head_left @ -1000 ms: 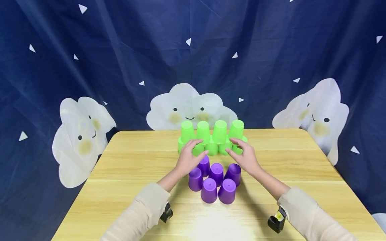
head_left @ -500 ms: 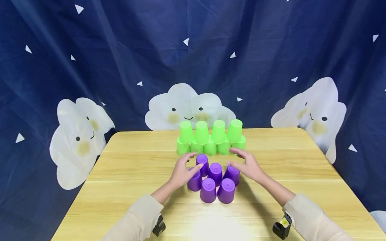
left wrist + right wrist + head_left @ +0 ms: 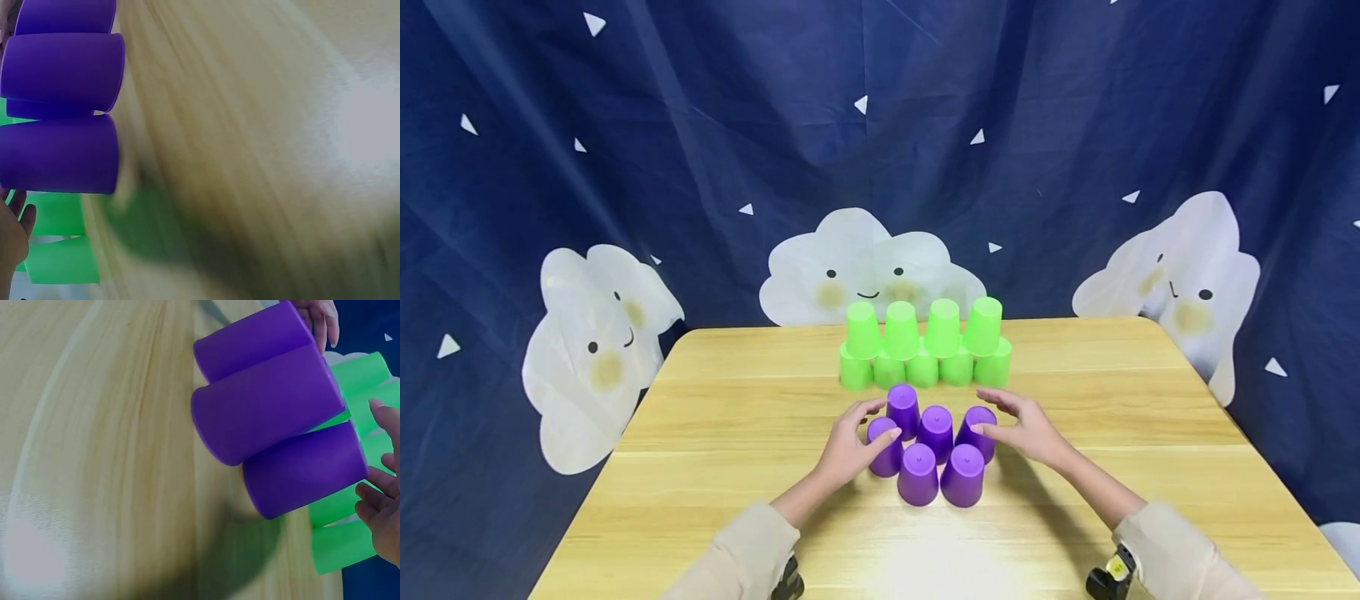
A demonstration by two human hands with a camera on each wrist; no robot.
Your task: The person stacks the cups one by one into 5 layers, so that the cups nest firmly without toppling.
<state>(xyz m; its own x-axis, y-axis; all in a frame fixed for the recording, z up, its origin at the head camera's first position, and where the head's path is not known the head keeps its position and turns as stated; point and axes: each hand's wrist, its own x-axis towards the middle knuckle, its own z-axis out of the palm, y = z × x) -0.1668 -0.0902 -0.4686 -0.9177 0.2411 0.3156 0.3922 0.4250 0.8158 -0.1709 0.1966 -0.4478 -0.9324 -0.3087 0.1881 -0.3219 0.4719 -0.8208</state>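
Several purple cups stand upside down in a cluster mid-table. My left hand [image 3: 846, 450] is beside the left purple cup [image 3: 886, 457], its thumb over the cup's near side and its fingers reaching past the far side. Opposite it, my right hand [image 3: 1030, 432] is at the right purple cup [image 3: 977, 442], thumb overlapping the cup's top and fingers extended behind. In the right wrist view, the fingers [image 3: 378, 487] lie close to the base of a purple cup [image 3: 306, 469], with the thumb raised apart. At the left wrist view's edge, a hand [image 3: 12, 234] shows partly, near a purple cup [image 3: 59, 155].
Behind the purple cluster stand several green cups [image 3: 922, 368] in a row, upside down, with a second row of green cups [image 3: 943, 327] stacked on top. The wooden table [image 3: 737, 417] ends at a dark blue curtain [image 3: 700, 125] with clouds.
Both hands have come back from in front of the green cups and lowered to the two sides of the purple cluster. The cups stand as before.
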